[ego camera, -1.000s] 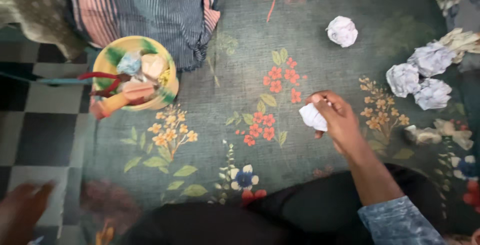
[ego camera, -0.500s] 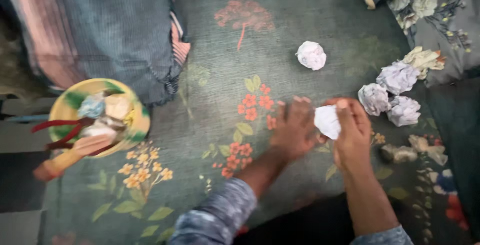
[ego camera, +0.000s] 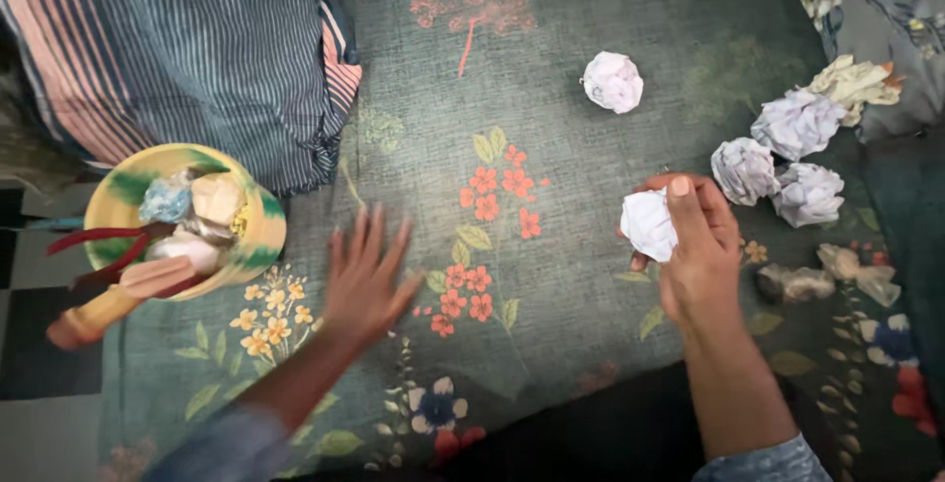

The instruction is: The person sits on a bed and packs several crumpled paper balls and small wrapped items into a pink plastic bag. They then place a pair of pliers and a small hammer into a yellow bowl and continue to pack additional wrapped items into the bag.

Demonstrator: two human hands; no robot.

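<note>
Presently, notes taken from the head view, hands first.

Right hand: right hand (ego camera: 695, 246) closes its fingers and thumb around a crumpled white paper ball (ego camera: 649, 225), held just above the floral green fabric mat (ego camera: 551, 147); thumb lies across the top of the ball.

Left hand: left hand (ego camera: 364, 280) is empty, fingers spread, palm down over the mat, motion-blurred; it lies between the held ball and the bowl, nearer the bowl. I cannot tell whether it touches the fabric.

Bowl: round yellow-and-green bowl (ego camera: 258, 236) sits at the mat's left edge, already holding several crumpled wads, pale blue, cream and pink, with red strips and an orange-handled tool (ego camera: 94, 315) lying across it.

Loose balls: one lone white paper ball (ego camera: 612, 81) lies apart, up the mat; a cluster of three pale lilac paper balls (ego camera: 783, 152) lies just right of the right hand; a cream crumpled sheet (ego camera: 852, 78) and greyish scraps (ego camera: 825, 275) lie nearby.

Surroundings: striped blue-and-pink cushion (ego camera: 187, 49) touches the bowl's far side.

Progress (judgement): several wads already in the bowl, one in hand, at least four balls left on the mat; roughly midway.
</note>
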